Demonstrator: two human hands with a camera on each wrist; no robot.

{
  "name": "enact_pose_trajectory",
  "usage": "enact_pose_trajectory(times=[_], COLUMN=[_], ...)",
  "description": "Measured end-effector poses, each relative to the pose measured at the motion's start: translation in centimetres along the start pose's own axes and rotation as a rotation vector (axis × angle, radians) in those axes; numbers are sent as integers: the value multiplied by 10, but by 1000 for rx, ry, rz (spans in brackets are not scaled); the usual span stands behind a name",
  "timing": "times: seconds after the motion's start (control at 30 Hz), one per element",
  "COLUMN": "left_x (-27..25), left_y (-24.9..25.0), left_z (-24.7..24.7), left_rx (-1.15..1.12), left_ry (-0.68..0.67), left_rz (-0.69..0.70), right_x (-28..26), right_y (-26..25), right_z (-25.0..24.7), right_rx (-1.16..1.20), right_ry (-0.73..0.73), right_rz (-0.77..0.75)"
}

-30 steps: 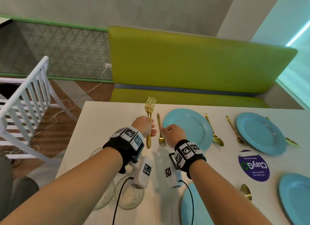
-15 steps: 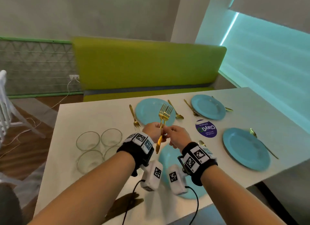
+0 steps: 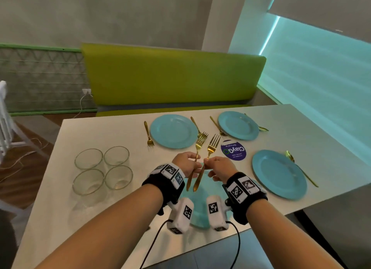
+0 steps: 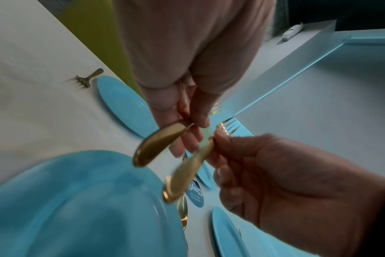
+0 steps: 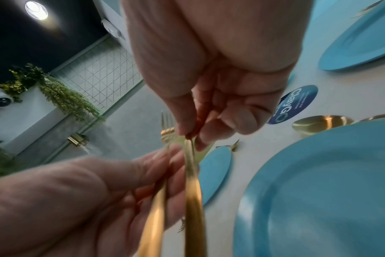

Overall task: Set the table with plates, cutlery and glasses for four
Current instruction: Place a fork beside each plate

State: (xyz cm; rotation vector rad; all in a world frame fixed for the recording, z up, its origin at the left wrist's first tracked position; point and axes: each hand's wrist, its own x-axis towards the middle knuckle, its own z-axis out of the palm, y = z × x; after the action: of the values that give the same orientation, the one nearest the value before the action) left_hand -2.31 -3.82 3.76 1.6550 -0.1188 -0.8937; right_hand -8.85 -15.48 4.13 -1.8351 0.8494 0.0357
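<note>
Each hand holds one gold fork upright over the near blue plate. My left hand grips the left fork at mid-handle; my right hand pinches the right fork just below its tines. In the left wrist view the left fork's handle and the right fork's handle cross above the near plate. Three more blue plates lie at the far left, far right and right, with gold cutlery beside them.
Several empty glasses stand grouped on the table's left. A fork lies left of the far-left plate. A purple round sticker sits between the plates. A green bench runs behind the white table.
My right hand left a fork beside the far-left plate, then took one of the two forks from my left hand. Both hands came back over the near plate.
</note>
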Motion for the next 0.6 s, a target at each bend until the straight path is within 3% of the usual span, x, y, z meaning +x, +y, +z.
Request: enact_pose_trajectory(times=[0.33,0.6], left_x=[35,55], left_y=[-4,-18], left_z=[42,72], left_rx=[-88,-135], left_ry=[163,280], left_rz=[-82,-143], right_x=[49,72], right_y=[74,117], right_z=[-104,-134], right_rx=[-438,-769], right_ry=[38,-21], right_rz=[128,159])
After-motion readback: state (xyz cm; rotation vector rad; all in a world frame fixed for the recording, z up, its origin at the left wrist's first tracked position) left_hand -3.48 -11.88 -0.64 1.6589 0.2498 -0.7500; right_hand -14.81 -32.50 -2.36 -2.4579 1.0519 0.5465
